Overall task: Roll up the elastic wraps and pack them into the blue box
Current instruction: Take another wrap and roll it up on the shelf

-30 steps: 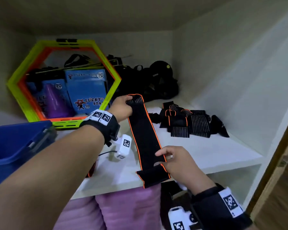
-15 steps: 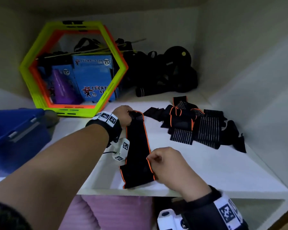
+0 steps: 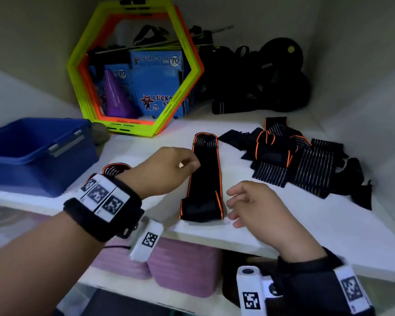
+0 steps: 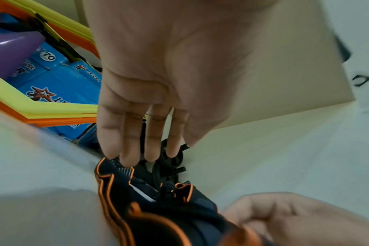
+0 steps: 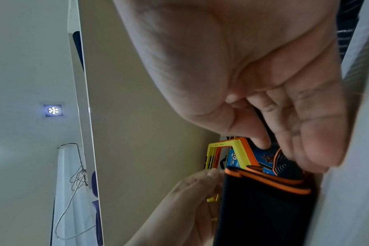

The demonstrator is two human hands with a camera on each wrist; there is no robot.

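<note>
A long black elastic wrap with orange edging (image 3: 204, 179) lies flat on the white shelf (image 3: 283, 224), its near end folded back on itself. My left hand (image 3: 191, 164) hovers at the wrap's left edge with straight fingers (image 4: 126, 149) over the far end and holds nothing. My right hand (image 3: 234, 201) is just right of the folded near end (image 5: 263, 208), fingers relaxed and spread, off the wrap. A rolled wrap (image 3: 116, 168) sits behind my left wrist. The blue box (image 3: 32, 153) stands open at the left.
A loose pile of black striped wraps (image 3: 306, 163) lies at the right of the shelf. Yellow and orange hexagon rings (image 3: 132, 124) lean at the back with blue packs and a purple cone (image 3: 116, 96) behind them. Black gear (image 3: 260, 83) fills the back corner. Purple boxes (image 3: 183, 265) sit below.
The wrap's near end, which hung over the shelf edge, now lies folded on the shelf. Both hands have let go of the wrap and opened. The view has tilted down.
</note>
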